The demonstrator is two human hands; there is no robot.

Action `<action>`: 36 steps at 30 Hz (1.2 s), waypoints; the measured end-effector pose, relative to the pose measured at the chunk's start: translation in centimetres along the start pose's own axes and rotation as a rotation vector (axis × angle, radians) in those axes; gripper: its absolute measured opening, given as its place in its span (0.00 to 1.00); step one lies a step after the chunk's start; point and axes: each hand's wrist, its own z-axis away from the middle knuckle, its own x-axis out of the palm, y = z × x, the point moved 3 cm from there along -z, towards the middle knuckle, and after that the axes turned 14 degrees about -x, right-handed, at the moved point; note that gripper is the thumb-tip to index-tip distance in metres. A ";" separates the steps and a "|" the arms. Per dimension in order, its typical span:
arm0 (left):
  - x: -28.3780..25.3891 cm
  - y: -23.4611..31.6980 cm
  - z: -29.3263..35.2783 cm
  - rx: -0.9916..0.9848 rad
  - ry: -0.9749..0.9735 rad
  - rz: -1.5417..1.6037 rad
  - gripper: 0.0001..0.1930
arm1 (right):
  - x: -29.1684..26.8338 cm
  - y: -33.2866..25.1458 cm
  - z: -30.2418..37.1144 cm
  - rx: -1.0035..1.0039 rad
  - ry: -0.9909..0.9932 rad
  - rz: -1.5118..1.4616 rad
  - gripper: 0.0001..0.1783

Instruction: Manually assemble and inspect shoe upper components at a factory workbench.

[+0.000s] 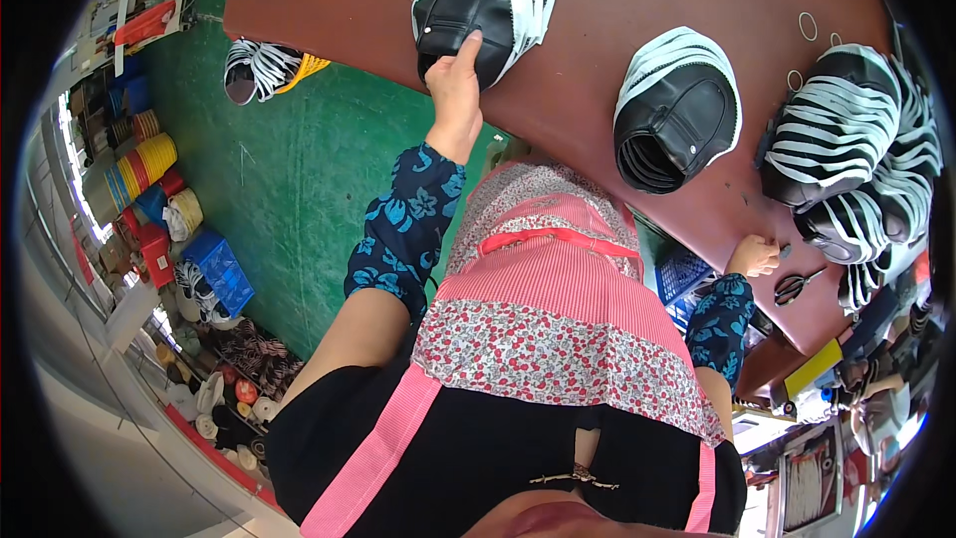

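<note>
My left hand (453,80) reaches out to a stack of black and white striped shoe upper pieces (493,0) on the brown table (597,90). Its thumb lies on the black top piece and the fingers grip the stack's near edge. My right hand (754,255) rests on the table's near edge with curled fingers, beside a small dark bit (784,251); I see nothing held in it. Black scissors (797,286) lie just beyond that hand. A second stack of the same pieces (677,110) sits between my hands.
Bigger piles of striped pieces (856,139) crowd the table's right end, with a few thin rings (807,25) near them. Another bundle (259,68) lies by the table's left end above the green floor (289,189). Spools (144,164) and a blue crate (221,269) stand far left.
</note>
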 end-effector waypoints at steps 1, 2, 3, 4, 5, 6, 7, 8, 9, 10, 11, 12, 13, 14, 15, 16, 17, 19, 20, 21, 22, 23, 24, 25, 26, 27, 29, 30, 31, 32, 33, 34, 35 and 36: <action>0.5 -0.1 0.1 -0.004 0.000 0.003 0.11 | 0.4 0.2 0.0 0.008 -0.005 0.018 0.25; 1.3 -0.1 0.4 0.087 -0.034 0.034 0.11 | 0.7 0.4 0.0 0.006 -0.004 0.021 0.25; 1.8 0.1 0.7 0.179 -0.068 0.066 0.11 | 1.0 0.6 -0.1 -0.004 0.026 0.046 0.26; 1.9 -0.2 0.1 0.220 -0.085 0.067 0.16 | 0.9 0.6 -0.1 -0.013 0.055 0.069 0.26; 1.6 -0.7 -0.2 0.219 -0.085 0.067 0.16 | 1.1 0.6 -0.2 -0.013 0.055 0.070 0.26; 1.5 -1.1 -0.3 0.283 -0.079 -0.091 0.18 | 1.3 0.6 -0.3 -0.019 0.059 0.075 0.26; 1.9 -1.2 -0.2 0.342 -0.080 -0.253 0.21 | 1.1 0.7 -0.1 -0.016 0.063 0.084 0.26; 2.0 -1.0 0.0 0.505 -0.042 -0.410 0.24 | 1.1 0.7 0.0 -0.006 0.065 0.089 0.26; 1.8 -0.9 0.4 0.626 0.040 -0.583 0.25 | 1.3 0.5 0.1 -0.024 0.055 0.092 0.26; 2.0 -0.5 0.9 0.748 0.110 -0.754 0.25 | 1.2 0.7 0.1 -0.032 0.048 0.103 0.26; 1.8 0.0 0.3 0.831 0.113 -0.910 0.25 | 1.0 0.3 0.0 -0.054 0.052 0.131 0.26; 2.9 1.5 1.5 0.699 0.204 -1.285 0.30 | 1.1 1.8 -0.3 -0.114 0.081 0.138 0.25; 3.4 2.9 2.5 0.746 0.275 -1.492 0.37 | 1.2 3.1 -0.7 -0.185 0.107 0.138 0.25; 3.0 3.9 2.9 0.635 0.269 -1.607 0.37 | 0.6 3.2 -0.9 -0.228 0.074 -0.005 0.25; 1.8 4.0 2.6 0.638 0.312 -1.699 0.36 | -0.1 3.1 -1.3 -0.275 0.045 -0.152 0.26; 2.9 5.4 4.7 0.517 0.257 -1.764 0.35 | -0.1 4.8 -1.8 -0.213 0.101 -0.212 0.27; 3.8 6.2 6.8 0.574 0.252 -1.729 0.33 | -0.1 6.5 -2.1 -0.155 0.157 -0.281 0.28; 5.5 6.5 10.7 0.725 0.207 -1.594 0.24 | -1.0 7.7 -2.8 -0.122 0.221 -0.207 0.29; 6.8 5.3 12.1 0.840 0.033 -1.485 0.21 | -0.9 8.9 -3.3 -0.055 0.230 -0.209 0.32; 8.0 3.7 13.5 0.945 -0.140 -1.367 0.19 | -0.8 10.1 -3.8 0.012 0.238 -0.210 0.35; 9.4 1.5 14.5 0.941 -0.324 -1.289 0.14 | -0.4 11.7 -4.4 0.021 0.231 -0.297 0.39; 10.9 -0.7 16.2 0.828 -0.500 -1.255 0.13 | 0.0 12.2 -4.3 0.033 0.227 -0.303 0.39; 11.8 -3.8 16.7 0.800 -0.632 -1.251 0.13 | 0.2 12.3 -4.9 0.088 0.197 -0.396 0.40; 13.0 -6.6 17.6 0.546 -0.708 -1.106 0.13 | 0.3 12.6 -5.5 0.149 0.166 -0.486 0.41; 14.1 -9.3 18.7 0.293 -0.770 -0.951 0.14 | 0.3 12.9 -5.9 0.155 0.163 -0.489 0.41; 14.8 -11.7 19.4 0.298 -0.765 -0.958 0.14 | 0.4 13.0 -6.1 0.158 0.181 -0.499 0.43; 16.4 -15.1 19.3 -0.247 -0.739 -0.467 0.14 | 0.4 13.4 -7.1 0.168 0.194 -0.509 0.45; 17.0 -15.6 19.0 -0.301 -0.685 -0.459 0.13 | 0.4 13.5 -7.7 0.120 0.170 -0.452 0.44; 17.6 -15.9 18.9 -0.300 -0.681 -0.458 0.13 | 0.8 14.0 -8.4 0.064 0.147 -0.393 0.43; 17.9 -16.1 18.7 -0.341 -0.631 -0.403 0.12 | 1.1 14.6 -9.0 0.060 0.144 -0.396 0.43; 17.9 -16.3 18.7 -0.380 -0.580 -0.348 0.12 | 1.3 15.1 -9.7 0.006 0.117 -0.333 0.41; 18.1 -16.4 18.8 -0.375 -0.578 -0.346 0.12 | 1.8 16.1 -10.4 -0.046 0.094 -0.269 0.38; 18.2 -16.4 18.8 -0.352 -0.563 -0.352 0.12 | 2.2 17.1 -10.9 -0.042 0.097 -0.275 0.38; 18.4 -16.4 18.8 -0.330 -0.550 -0.358 0.12 | 2.7 18.2 -11.3 -0.035 0.065 -0.309 0.37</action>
